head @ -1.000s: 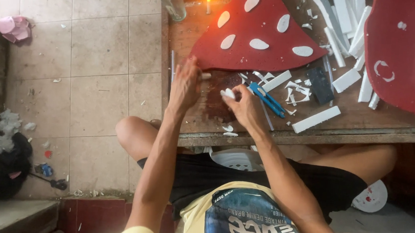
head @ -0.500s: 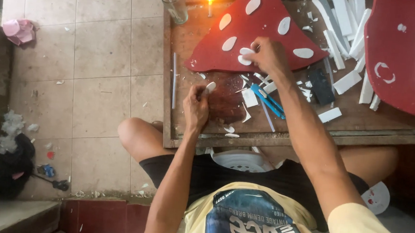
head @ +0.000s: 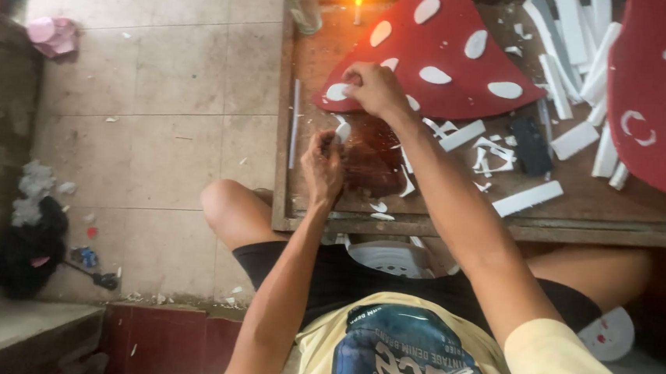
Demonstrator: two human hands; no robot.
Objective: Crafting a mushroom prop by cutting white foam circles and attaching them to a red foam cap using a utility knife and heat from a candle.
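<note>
No packages, labels, signs or screens show anywhere in view.

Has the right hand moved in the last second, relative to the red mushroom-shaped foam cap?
Yes. The right hand went from the table's near middle up onto the red mushroom-shaped foam cap, now pressing a white oval spot at its lower left edge.

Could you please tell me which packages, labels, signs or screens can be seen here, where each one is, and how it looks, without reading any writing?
Dark phone-like slab: on the wooden table, among white foam strips; flat black rectangle, cannot tell if its screen shows.
Printed panel on the person's shirt: bottom centre; blue patch with white lettering on yellow cloth.
No packages or signs show.
</note>
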